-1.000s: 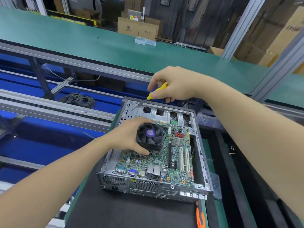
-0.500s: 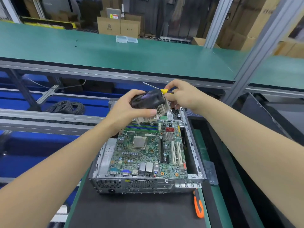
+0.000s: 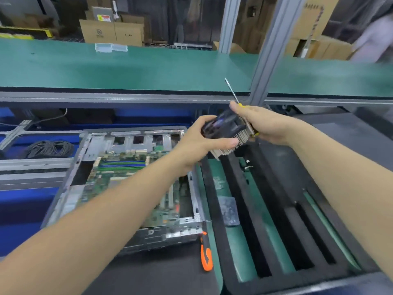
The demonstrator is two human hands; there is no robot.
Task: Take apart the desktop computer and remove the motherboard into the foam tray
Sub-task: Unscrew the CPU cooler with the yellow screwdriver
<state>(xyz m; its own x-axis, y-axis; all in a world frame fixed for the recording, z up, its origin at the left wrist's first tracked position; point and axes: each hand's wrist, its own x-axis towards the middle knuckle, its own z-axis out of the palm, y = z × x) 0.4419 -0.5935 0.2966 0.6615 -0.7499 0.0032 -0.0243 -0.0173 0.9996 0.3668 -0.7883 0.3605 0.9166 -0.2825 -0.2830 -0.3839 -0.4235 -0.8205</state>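
The open metal computer case (image 3: pixel 70 184) lies at the left with the green motherboard (image 3: pixel 119 169) still inside it, partly hidden by my left forearm. My left hand (image 3: pixel 197 143) grips the black CPU fan and finned heatsink (image 3: pixel 227 135) in the air, over the far end of the black foam tray (image 3: pixel 265 209). My right hand (image 3: pixel 265 124) holds the cooler's other side and also grips a yellow-handled screwdriver (image 3: pixel 232 92), whose shaft points up and away.
An orange-handled tool (image 3: pixel 206 256) lies on the dark mat beside the case's near right corner. A small plastic bag (image 3: pixel 228 211) rests on the tray's left side. The tray has several long slots. A green bench and grey posts stand behind; a cable coil (image 3: pixel 49 149) lies at the left.
The cooler has come off the motherboard and been carried up and to the right, over the foam tray. My right hand has joined it on the cooler. The view has swung right.
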